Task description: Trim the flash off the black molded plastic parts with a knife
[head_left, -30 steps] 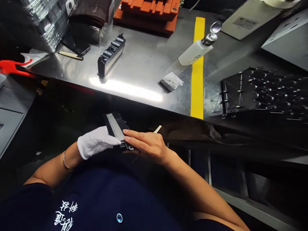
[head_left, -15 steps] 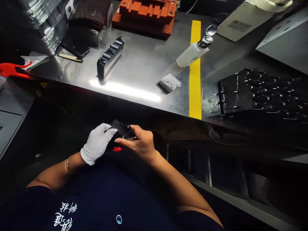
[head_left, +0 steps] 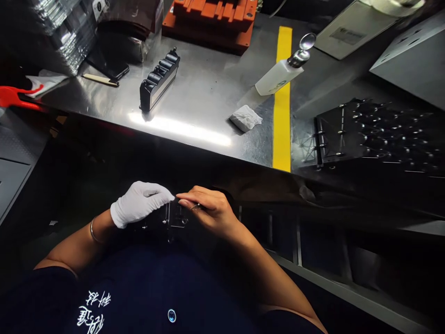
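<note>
Left hand (head_left: 142, 203) pinches a black part (head_left: 176, 217) this side of the bench (head_left: 201, 102), right hand (head_left: 212, 208) grips a thin tool (head_left: 196, 206). Part's long axis and direction? Too dark from here.

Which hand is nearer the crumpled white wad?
Right: the bare right hand is on the near side of the white wad, slightly left; the gloved left hand is farther left.

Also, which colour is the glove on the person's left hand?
White: the glove shows plainly in the head view, the only view here.
</note>
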### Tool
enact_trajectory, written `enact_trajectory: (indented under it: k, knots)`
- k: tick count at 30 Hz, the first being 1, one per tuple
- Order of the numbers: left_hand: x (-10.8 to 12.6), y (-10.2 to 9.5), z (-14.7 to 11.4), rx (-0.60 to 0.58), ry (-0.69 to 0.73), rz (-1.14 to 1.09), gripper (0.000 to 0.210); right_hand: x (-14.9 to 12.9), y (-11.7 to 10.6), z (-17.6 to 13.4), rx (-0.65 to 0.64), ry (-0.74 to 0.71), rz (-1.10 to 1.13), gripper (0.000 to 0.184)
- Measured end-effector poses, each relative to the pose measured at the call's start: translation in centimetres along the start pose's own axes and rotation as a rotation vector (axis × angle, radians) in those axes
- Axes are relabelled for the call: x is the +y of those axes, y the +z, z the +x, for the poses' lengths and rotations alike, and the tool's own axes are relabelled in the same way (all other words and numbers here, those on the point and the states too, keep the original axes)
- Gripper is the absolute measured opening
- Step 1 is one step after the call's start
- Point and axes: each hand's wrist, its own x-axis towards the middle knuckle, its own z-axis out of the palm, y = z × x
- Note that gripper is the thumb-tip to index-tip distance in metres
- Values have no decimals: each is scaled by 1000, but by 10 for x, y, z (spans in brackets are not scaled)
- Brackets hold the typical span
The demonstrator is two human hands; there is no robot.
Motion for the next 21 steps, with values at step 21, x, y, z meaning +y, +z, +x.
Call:
enact_trajectory:
  k: [21]
  knots:
    - [-6,1,0,132,248,50,27,-4,11,0,71,68,106,23]
